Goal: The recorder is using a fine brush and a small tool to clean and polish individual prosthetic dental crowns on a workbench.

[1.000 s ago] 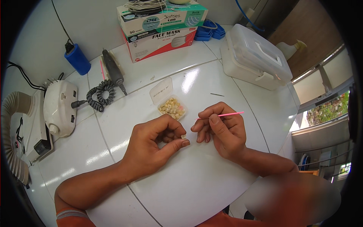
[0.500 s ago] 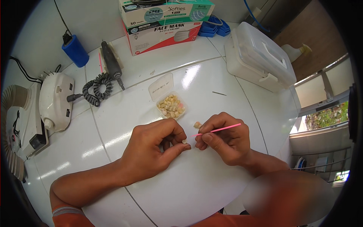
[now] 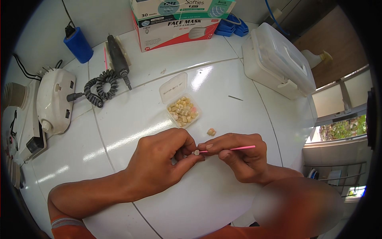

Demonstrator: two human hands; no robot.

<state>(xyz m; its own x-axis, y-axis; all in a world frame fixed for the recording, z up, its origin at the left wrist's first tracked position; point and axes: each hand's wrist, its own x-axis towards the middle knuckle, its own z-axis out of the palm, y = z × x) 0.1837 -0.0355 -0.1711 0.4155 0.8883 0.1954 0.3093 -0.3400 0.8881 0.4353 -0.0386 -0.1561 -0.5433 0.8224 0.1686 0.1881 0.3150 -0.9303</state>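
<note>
A small clear box (image 3: 192,121) stands on the white surface (image 3: 159,115) with its lid (image 3: 175,88) open on the far side, filled with yellowish tooth-like pieces (image 3: 183,110). On the near side of the box, the left hand (image 3: 160,165) pinches one small pale piece (image 3: 196,152) between thumb and forefinger. Nearer than the box and to its right, the right hand (image 3: 243,154) grips a thin pink stick (image 3: 242,147) between thumb and fingers, its narrow tip pointed at the pale piece; whether the two touch is too small to tell. A loose lump (image 3: 211,132) of similar colour lies near the box, to its right and slightly nearer, just beyond the right hand's fingers. A slim metal pin (image 3: 235,98) rests farther to the right of the box. Left of the box and beyond it lie a dark drill handle (image 3: 117,57) and its coiled cord (image 3: 104,88).
</note>
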